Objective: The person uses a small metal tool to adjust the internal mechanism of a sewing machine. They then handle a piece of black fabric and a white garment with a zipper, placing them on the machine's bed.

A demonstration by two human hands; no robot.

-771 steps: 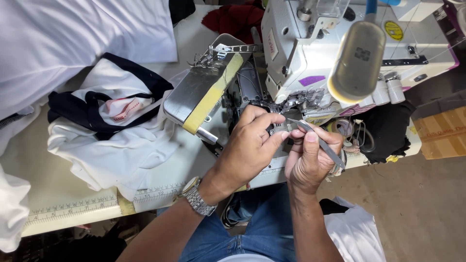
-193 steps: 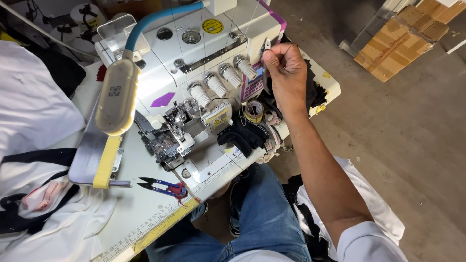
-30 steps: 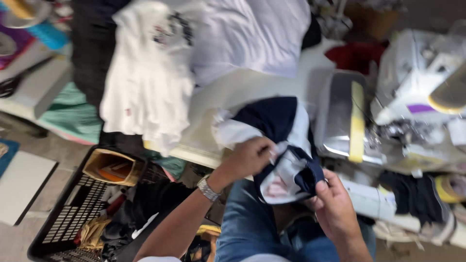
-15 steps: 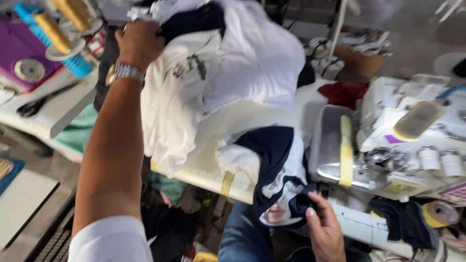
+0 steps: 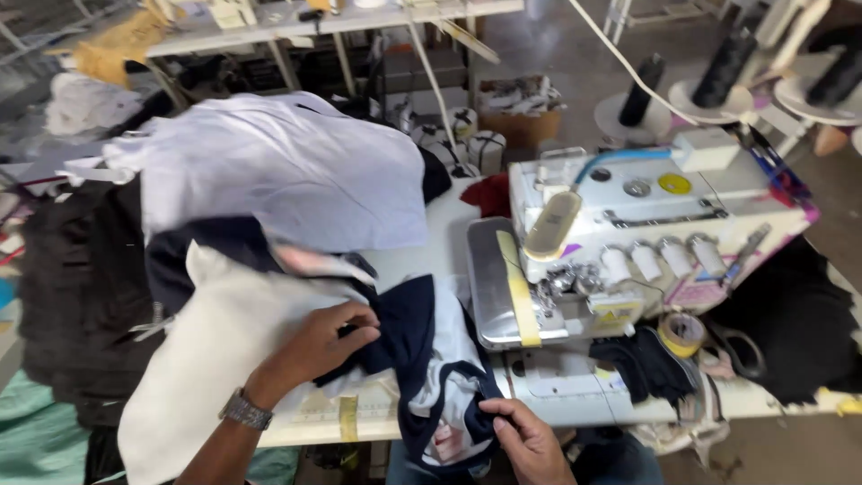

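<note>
Presently, navy-and-white garment (image 5: 431, 359): soft, light, floppy cloth, likely best gripped at its edges. Left hand (image 5: 314, 346) clutches its navy fold; right hand (image 5: 530, 440) pinches the lower hem.

The garment (image 5: 422, 359) is soft matt knit cloth, navy and white, creased where the left hand (image 5: 314, 346) and right hand (image 5: 525, 440) pinch it. The pile (image 5: 287, 180) behind is the same dull cloth, white and black. The machine (image 5: 664, 207) has a smooth, glossy cream plastic or enamel body. Its plate (image 5: 485, 287) is brushed metal, faintly shiny, with a matt yellow tape strip (image 5: 519, 292). The watch (image 5: 244, 411) is polished metal.
</note>
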